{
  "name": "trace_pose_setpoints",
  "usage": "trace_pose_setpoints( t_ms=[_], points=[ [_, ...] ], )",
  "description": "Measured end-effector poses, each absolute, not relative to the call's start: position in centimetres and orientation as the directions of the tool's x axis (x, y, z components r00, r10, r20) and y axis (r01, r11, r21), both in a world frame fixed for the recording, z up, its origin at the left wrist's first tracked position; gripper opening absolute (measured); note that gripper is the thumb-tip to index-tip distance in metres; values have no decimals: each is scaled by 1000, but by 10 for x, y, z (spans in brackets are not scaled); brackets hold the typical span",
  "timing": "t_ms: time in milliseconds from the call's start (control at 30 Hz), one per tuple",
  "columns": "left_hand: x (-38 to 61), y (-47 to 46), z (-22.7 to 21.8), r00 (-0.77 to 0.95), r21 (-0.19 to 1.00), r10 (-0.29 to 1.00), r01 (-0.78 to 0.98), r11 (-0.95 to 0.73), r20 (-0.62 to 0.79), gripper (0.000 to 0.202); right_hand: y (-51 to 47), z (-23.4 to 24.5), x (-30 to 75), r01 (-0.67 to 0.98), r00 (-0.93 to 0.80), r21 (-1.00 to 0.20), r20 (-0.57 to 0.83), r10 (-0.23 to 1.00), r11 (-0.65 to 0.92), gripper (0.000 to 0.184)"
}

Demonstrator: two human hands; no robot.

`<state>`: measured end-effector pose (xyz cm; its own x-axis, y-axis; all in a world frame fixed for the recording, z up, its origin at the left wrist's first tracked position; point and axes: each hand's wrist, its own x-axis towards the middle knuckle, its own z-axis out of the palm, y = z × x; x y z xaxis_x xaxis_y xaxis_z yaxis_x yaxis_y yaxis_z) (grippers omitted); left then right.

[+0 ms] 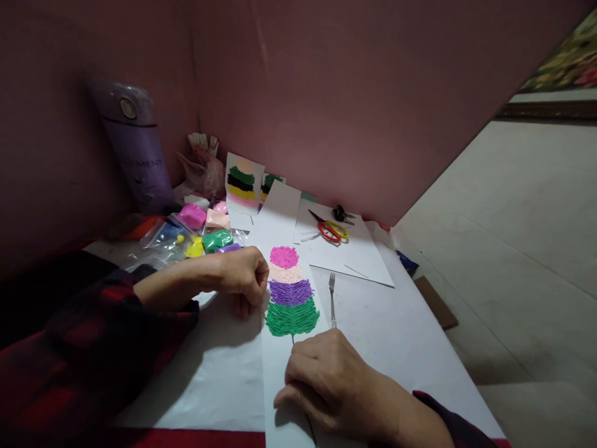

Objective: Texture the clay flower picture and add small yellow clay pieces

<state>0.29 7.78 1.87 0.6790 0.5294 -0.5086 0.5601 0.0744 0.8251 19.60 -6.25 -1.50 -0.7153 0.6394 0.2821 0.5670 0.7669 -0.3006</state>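
A long white card (pixel 280 386) lies lengthwise before me. On it is a feather or leaf shape in textured clay bands: pink (pixel 284 257), peach (pixel 286 274), purple (pixel 291 292) and green (pixel 293 318). A thin dark stem line runs down from the green band. My left hand (pixel 245 280) is closed at the card's left edge, beside the purple and green bands; whatever its fingertips pinch is hidden. Below the green band, my right hand (pixel 326 382) rests curled on the card over the stem line, its fingertips mostly out of sight. A small fork (pixel 332 298) lies just beyond it.
Red-and-yellow scissors (pixel 329 230) and a black-handled tool (pixel 342 214) lie on white sheets (pixel 364 255). Bagged clay lumps (pixel 217 240) sit at left, near a purple bottle (pixel 140 149). A striped card (pixel 243 186) leans against the pink wall (pixel 303 93).
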Motion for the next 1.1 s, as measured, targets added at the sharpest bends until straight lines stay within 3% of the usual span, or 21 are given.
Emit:
trace_pose_setpoints(
  t_ms=[400,767,1100],
  points=[
    [4,78,24,625,785,568,616,62,-535,9,-63,-13,196,551,-695,-337,320,643,763,43],
    [2,81,24,644,823,598,565,50,-478,8,-62,-15,197,542,-692,-338,341,637,769,44],
    [4,79,24,686,845,545,528,81,-481,9,-62,-15,196,545,-689,-335,343,638,769,43]
  ],
)
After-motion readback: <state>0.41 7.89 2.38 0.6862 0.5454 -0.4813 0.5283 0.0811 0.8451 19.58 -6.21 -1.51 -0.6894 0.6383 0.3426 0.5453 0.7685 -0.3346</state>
